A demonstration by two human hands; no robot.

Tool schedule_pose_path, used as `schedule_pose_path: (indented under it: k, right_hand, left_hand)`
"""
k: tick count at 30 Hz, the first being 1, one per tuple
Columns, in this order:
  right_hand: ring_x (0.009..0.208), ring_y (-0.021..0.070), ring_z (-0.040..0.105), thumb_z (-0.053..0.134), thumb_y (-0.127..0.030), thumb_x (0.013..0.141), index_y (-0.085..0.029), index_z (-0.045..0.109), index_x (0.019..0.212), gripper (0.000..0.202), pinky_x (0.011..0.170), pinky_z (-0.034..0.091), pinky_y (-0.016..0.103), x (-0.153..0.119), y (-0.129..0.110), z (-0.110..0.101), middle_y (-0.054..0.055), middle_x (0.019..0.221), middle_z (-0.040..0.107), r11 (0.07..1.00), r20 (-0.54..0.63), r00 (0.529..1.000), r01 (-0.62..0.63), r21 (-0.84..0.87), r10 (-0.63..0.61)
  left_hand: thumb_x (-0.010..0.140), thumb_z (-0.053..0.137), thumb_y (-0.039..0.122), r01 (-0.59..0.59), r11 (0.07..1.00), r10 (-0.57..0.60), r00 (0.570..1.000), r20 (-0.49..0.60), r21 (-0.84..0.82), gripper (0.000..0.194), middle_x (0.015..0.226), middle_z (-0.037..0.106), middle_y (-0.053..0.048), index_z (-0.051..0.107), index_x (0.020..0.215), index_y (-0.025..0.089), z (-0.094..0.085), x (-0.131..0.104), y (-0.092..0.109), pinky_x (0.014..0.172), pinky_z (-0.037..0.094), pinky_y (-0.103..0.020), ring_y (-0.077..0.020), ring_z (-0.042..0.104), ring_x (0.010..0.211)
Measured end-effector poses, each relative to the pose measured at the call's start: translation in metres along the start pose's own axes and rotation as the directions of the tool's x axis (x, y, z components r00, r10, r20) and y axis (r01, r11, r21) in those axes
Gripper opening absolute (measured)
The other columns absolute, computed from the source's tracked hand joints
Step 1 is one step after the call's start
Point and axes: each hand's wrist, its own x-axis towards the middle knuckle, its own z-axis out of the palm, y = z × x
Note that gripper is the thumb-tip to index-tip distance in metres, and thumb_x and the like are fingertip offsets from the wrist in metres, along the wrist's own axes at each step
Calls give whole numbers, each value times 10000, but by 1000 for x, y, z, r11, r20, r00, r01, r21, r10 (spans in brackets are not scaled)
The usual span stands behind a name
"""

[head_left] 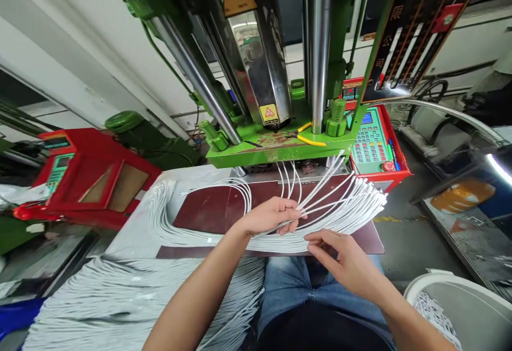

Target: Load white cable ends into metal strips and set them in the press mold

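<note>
My left hand is closed around a few white cables that fan out up and right from its fingers. Just to its right, my right hand has thumb and index finger close together at the lower edge of a thick bundle of white cables. Exactly which strands lie between those fingertips is hard to see. The bundle curves across a dark red board, with its tipped ends spread at the right. Several cables run into the green press behind my hands.
Yellow-handled pliers lie on the press's ledge. A control panel with keypad stands at its right. More grey-white cables hang over the table's front left. A white bin holding white scraps is at lower right, and a red machine stands left.
</note>
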Motion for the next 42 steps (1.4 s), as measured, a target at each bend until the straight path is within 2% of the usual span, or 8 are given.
schedule_pose_path:
  k: [6,10,13,18,21,26,31,42]
  right_hand:
    - [616,150,579,430,-345,931,-202,435,1301,397,561,411,245,7,16,6,-9,733,646,993,-5,994,-111,-44,111]
    - [619,200,602,435,-341,912,-163,542,1189,346,576,372,281,11,33,9,21,681,663,914,-2,984,-166,-370,178]
    - [648,205,619,427,-316,913,-191,564,1151,302,589,374,280,10,40,9,10,683,669,902,11,985,-155,-403,174]
    - [601,167,591,468,-306,894,-211,579,1070,229,579,382,266,10,31,6,-9,739,670,942,-59,991,-132,-308,120]
    - [510,129,539,518,-378,871,-176,577,882,211,500,370,239,16,25,6,-6,698,649,985,-31,986,-167,-43,166]
    - [403,99,469,505,-524,854,-127,613,708,436,420,357,199,28,28,12,-10,455,535,914,11,966,-248,320,258]
    - [420,104,511,536,-551,822,-117,644,742,454,412,394,185,29,30,18,-2,472,546,874,-41,955,-250,418,293]
    - [371,96,498,534,-503,817,-102,630,680,434,376,373,178,27,32,15,0,436,533,839,77,941,-329,433,329]
  left_hand:
    - [833,549,421,-24,999,26,997,68,-20,312,632,591,0,574,727,129,-4,2,-1,494,370,-224,-70,472,471]
    - [840,549,397,-42,998,44,998,43,-51,299,596,587,-4,601,742,119,-6,6,-2,502,386,-232,-83,489,473]
    - [832,560,395,-44,999,45,997,57,-30,304,616,597,-18,634,760,109,-9,7,-3,546,410,-244,-105,524,530]
    - [832,557,379,-122,970,104,990,94,209,285,706,616,-13,679,801,122,-9,8,-4,625,387,-224,-115,515,649]
    - [836,541,385,-141,933,115,989,97,330,304,727,627,-14,686,800,119,-6,10,-7,639,382,-219,-127,516,679]
    - [847,505,362,-110,924,91,994,68,365,297,728,613,-1,677,823,121,2,15,-12,638,375,-211,-126,510,687]
    - [835,511,351,-69,942,58,997,42,328,255,664,570,17,632,808,129,4,16,-15,572,362,-204,-111,483,618]
    - [811,562,343,-81,951,69,996,51,297,229,719,573,8,634,792,126,2,17,-14,651,386,-228,-124,505,696]
